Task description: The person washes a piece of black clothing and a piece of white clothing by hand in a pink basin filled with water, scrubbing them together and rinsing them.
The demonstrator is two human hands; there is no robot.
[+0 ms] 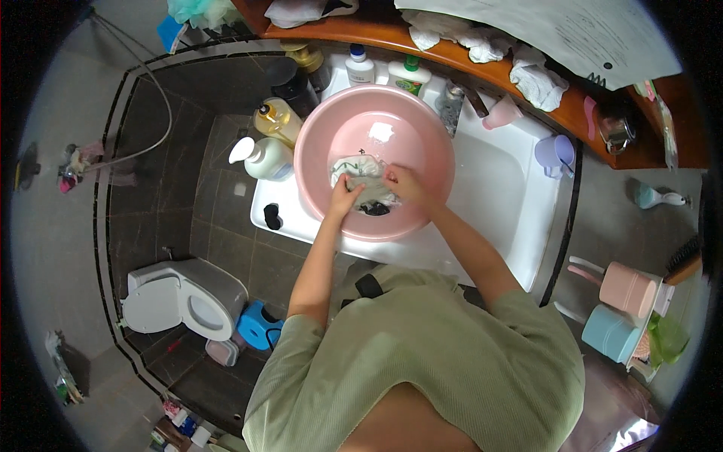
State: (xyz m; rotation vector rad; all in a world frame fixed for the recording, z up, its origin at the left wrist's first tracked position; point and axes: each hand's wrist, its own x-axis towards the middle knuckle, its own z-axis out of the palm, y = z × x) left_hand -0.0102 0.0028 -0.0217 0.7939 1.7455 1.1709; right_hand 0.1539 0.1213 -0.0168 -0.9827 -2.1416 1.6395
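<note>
A pink plastic basin (375,101) rests on the white washbasin counter (486,158) in front of me. Wet white cloth (358,165) with a green line pattern, greyish cloth (373,189) and a small black cloth piece (375,209) lie low inside it. My left hand (345,195) is at the near left side of the cloth, thumb and fingers on its edge. My right hand (404,183) has its fingers bent and pinched at the cloth's right edge. Whether the pinched fingertips hold fabric is partly hidden.
Pump bottles (268,160) stand left of the basin, more bottles (360,68) behind it. A black item (272,216) lies on the counter's left corner. The sink hollow is at right, with a purple cup (553,151) on its far rim. A wooden shelf (350,29) overhangs the back.
</note>
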